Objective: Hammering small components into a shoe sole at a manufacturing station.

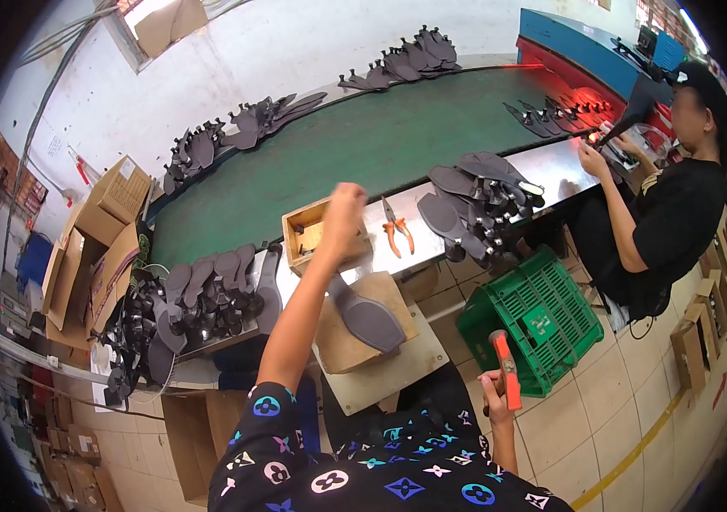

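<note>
My left hand (346,218) is raised over a small wooden box (295,224) on the metal-topped bench; motion smears its fingers, so whether they hold anything cannot be told. The box has a few small dark pieces inside. In front of me, a dark grey shoe sole (372,324) lies on a wooden block (342,346), which rests on a pale board (372,388). Off to the right, my right hand (496,397) grips a hammer (508,371) with an orange head, held up beside the block. Orange-handled pliers (396,235) lie on the bench right of the box.
Heeled dark soles pile up at left (201,294) and right (474,200) on the bench. Beyond runs a green conveyor belt (312,145). A green plastic crate (534,320) stands at right, near a seated co-worker (679,188). Cardboard boxes (103,230) stand at left.
</note>
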The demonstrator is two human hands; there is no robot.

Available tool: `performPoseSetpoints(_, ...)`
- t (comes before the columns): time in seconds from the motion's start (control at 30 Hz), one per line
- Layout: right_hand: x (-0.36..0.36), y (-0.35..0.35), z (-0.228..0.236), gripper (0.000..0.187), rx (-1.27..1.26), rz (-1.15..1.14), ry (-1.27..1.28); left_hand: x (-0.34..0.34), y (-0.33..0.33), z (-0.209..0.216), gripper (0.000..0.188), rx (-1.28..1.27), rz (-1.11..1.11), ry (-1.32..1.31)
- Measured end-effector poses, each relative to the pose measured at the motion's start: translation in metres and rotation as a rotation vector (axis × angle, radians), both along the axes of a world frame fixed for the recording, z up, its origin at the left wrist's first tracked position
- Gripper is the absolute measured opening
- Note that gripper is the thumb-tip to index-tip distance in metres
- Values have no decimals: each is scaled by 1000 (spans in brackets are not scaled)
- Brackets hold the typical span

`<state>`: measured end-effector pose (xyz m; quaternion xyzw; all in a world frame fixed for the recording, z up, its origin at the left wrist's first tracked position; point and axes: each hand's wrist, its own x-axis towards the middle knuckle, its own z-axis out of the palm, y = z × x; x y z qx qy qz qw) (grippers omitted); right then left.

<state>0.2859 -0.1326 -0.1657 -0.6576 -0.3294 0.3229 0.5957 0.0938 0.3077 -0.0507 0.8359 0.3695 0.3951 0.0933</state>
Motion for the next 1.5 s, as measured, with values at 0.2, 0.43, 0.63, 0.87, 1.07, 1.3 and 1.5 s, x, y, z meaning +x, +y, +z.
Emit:
performPoseSetpoints(0.2,-2,30,24,16,-18,12,-4,-73,59,-37,17,-248,191,545)
performPoseSetpoints(0.43,-23,63,45,16,145,132,-111,-84,16,-12,15,-139,161,294)
performPoseSetpoints(0.63,-38,96,113,16,233,293,-215,-89,-52,45,14,-512,144,-269)
performPoseSetpoints(0.87,-72,130,195,24,420,492,26,-79,-188,108,17,-604,-142,-656)
performPoseSetpoints(1.07,-98,127,232,22,415,493,18,-94,-232,142,16,-417,-163,-703)
performPoseSetpoints(1.3,-98,110,247,30,489,549,39,-91,-282,153,11,-367,-280,-625)
performPoseSetpoints(1.5,-101,114,244,29,588,601,126,-86,-291,158,10,-552,-360,-645)
